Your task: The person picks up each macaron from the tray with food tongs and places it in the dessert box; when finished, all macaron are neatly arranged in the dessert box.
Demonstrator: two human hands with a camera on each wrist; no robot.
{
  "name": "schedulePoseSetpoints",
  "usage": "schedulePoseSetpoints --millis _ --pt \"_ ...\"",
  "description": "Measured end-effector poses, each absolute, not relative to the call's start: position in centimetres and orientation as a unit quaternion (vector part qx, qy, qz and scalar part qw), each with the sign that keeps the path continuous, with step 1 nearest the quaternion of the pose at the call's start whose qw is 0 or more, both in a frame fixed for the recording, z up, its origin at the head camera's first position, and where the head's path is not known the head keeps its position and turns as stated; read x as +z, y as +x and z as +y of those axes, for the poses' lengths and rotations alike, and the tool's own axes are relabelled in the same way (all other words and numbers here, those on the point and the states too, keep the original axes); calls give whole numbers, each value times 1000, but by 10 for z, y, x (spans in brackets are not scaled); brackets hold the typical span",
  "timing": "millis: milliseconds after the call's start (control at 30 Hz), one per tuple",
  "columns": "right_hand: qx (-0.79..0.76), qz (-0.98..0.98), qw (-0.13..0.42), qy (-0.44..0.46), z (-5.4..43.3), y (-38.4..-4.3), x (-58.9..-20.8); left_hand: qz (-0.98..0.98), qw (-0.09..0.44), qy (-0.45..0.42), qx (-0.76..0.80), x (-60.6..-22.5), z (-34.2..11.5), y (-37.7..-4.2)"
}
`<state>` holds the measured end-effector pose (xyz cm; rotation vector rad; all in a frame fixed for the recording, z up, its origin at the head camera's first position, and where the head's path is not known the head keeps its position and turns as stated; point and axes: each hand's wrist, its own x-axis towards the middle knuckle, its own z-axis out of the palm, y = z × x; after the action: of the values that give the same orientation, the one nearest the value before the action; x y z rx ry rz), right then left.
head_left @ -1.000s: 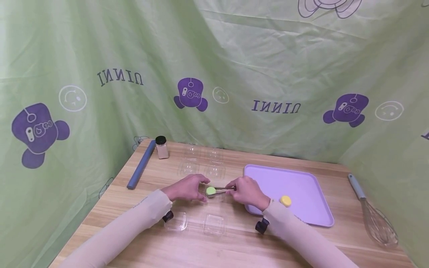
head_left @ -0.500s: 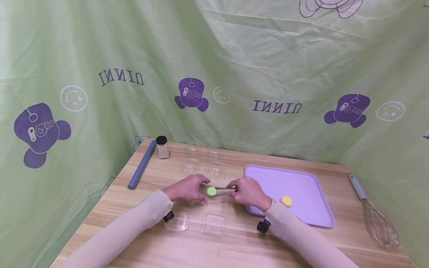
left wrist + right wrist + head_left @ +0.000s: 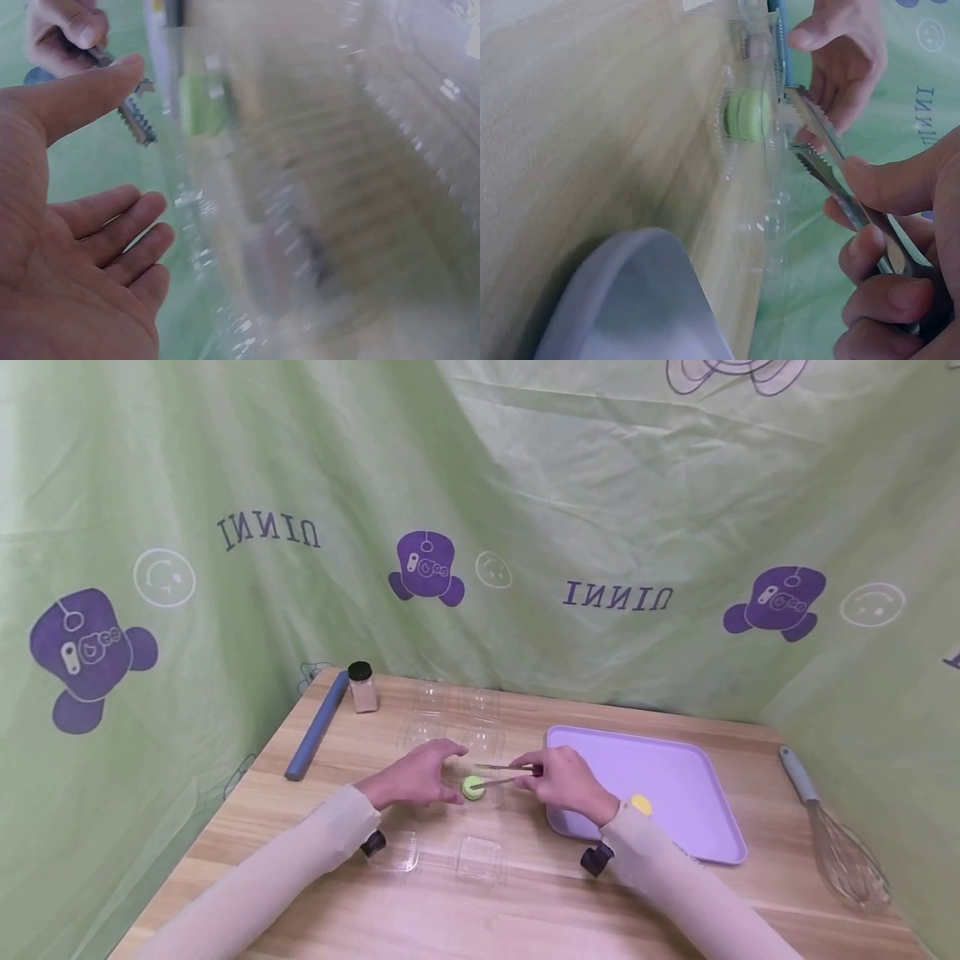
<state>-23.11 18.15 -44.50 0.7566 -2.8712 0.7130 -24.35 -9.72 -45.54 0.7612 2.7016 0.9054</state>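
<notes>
A light green macaron (image 3: 748,115) sits in a compartment of a clear plastic container (image 3: 727,154). My right hand (image 3: 567,783) holds metal tongs (image 3: 821,124) with toothed tips. In the right wrist view the tips stand apart from each other, clear of the macaron and the container's rim. On the macaron's other side is my left hand (image 3: 415,775), thumb spread away from extended fingers. The left wrist view shows this hand (image 3: 97,262) holding nothing, beside the blurred container.
A purple tray (image 3: 660,768) with a yellow macaron (image 3: 641,804) lies to the right, a whisk (image 3: 832,835) beyond it. At the back left are a blue rod (image 3: 318,727) and a black-lidded jar (image 3: 363,689). Clear domed compartments (image 3: 425,731) stretch toward the back.
The tongs have let go of the green macaron and spread apart. My right hand has moved up and slightly right; my left hand has drawn back a little from the container.
</notes>
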Motion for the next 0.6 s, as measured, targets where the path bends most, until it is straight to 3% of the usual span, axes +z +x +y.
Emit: schedulePoseSetpoints --millis 267,600 --pt "281 -932 79 215 191 -231 -436 907 13 247 341 -431 -133 -224" --pt "338 -916 114 184 205 -232 -431 891 9 256 374 -429 -167 -189"
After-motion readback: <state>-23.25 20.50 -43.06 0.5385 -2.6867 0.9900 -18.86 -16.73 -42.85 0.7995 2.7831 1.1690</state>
